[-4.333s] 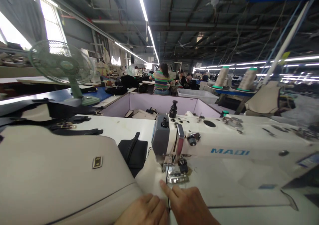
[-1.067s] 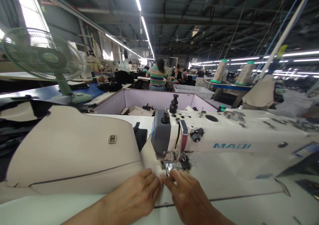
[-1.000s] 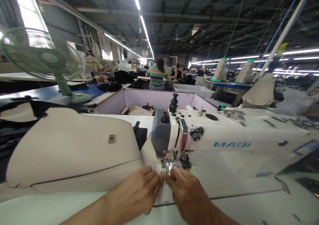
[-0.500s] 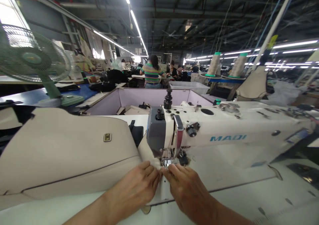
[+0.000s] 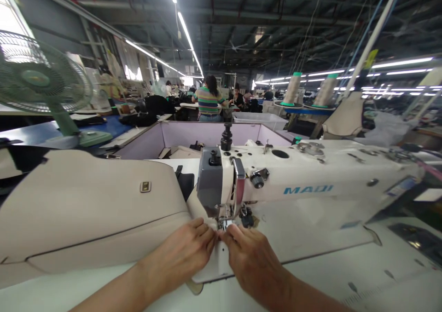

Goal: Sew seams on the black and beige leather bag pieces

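A cream leather-look bag (image 5: 103,187) with a small metal clasp plate and a dark seam line lies left of the white sewing machine (image 5: 311,169). At the presser foot (image 5: 226,224), my left hand (image 5: 184,247) has its fingers closed on the bag's edge, the wrist resting along its lower side. My right hand (image 5: 253,259) sits just right of the foot, thumb and fingers pinched close to my left fingertips. What those right fingers hold is hidden. The stitching point lies mostly behind my hands.
Behind the machine stands a pale lilac-walled bin (image 5: 207,132) with cream and black pieces inside. A green fan (image 5: 41,79) is at the left. Thread cones (image 5: 292,89) stand at the back right. A person in a striped top (image 5: 209,100) works farther off.
The whole view has shifted slightly, so the machine sits a little farther left. Both hands keep nearly the same pinched pose by the presser foot.
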Demonstrator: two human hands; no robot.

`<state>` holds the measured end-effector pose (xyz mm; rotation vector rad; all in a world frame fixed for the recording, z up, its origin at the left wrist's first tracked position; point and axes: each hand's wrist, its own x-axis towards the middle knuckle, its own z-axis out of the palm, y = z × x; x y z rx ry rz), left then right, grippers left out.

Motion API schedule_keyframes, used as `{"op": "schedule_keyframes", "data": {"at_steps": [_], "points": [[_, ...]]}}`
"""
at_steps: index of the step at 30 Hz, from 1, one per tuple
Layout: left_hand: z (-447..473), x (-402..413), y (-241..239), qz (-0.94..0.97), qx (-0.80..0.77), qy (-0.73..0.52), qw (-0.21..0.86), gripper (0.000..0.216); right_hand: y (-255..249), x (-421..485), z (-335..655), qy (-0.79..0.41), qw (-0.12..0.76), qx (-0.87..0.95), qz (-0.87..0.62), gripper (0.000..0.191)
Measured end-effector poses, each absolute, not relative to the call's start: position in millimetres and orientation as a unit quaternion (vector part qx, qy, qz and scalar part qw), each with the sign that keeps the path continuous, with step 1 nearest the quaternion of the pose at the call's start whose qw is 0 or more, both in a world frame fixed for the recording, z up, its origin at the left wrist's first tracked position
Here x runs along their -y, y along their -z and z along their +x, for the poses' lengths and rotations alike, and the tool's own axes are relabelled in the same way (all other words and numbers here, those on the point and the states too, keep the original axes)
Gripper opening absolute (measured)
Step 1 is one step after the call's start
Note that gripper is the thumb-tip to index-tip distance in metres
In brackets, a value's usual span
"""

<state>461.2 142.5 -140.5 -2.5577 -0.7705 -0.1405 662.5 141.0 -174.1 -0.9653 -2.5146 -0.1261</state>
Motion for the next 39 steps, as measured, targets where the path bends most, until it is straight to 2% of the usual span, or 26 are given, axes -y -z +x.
{"op": "schedule_keyframes", "data": {"at_steps": [6,24,39], "points": [[462.4,-142.0,142.1,-0.929,0.282,0.046,0.235,0.008,175.0,-141.9,661.2,0.051,0.223,0.91,-0.346,0.023],[463.4,-142.7,142.4,-0.928,0.285,0.044,0.238,0.006,174.2,-143.2,666.3,0.044,0.231,0.918,-0.319,0.033],[463.5,-146.9,144.6,-0.924,0.292,0.042,0.244,0.01,180.0,-145.6,664.4,0.063,0.252,0.909,-0.325,0.032]]}}
